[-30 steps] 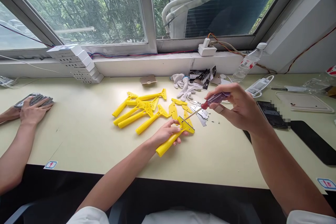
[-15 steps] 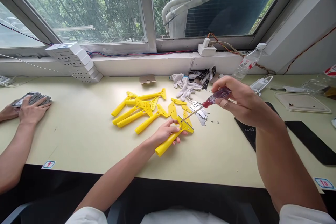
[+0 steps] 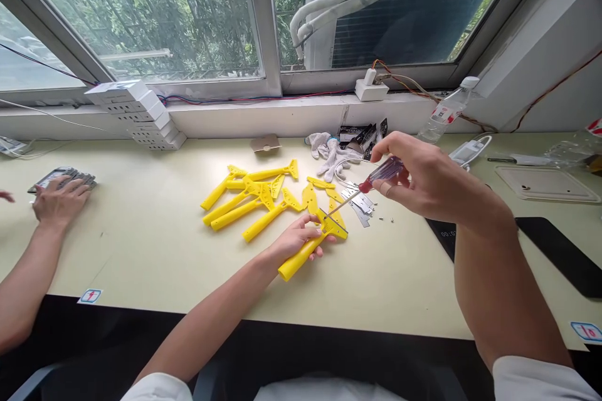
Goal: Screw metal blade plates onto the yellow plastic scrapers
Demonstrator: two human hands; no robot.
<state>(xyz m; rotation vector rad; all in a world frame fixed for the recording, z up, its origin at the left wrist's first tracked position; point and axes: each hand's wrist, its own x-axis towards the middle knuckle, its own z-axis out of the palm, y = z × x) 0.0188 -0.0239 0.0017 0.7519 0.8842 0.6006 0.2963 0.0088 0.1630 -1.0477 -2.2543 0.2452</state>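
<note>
Yellow scraper (image 3: 301,257) is over the near part of the pale table (image 3: 188,263), left hand (image 3: 296,239) closed round its neck, about where it was half a second ago. Screwdriver (image 3: 383,172) tip sits at its head; right hand (image 3: 418,178) pinches the handle, wrist now turned further. Co-worker's near hand (image 3: 61,205) rests on grey pieces (image 3: 44,180); their far hand (image 3: 5,196) is now off them, at the frame edge. Loose yellow scrapers (image 3: 232,208) lie left, metal blades (image 3: 361,205) just beyond, white gloves (image 3: 332,155) farther back. Behind: stacked white boxes (image 3: 141,116), window (image 3: 188,19) onto greenery.
</note>
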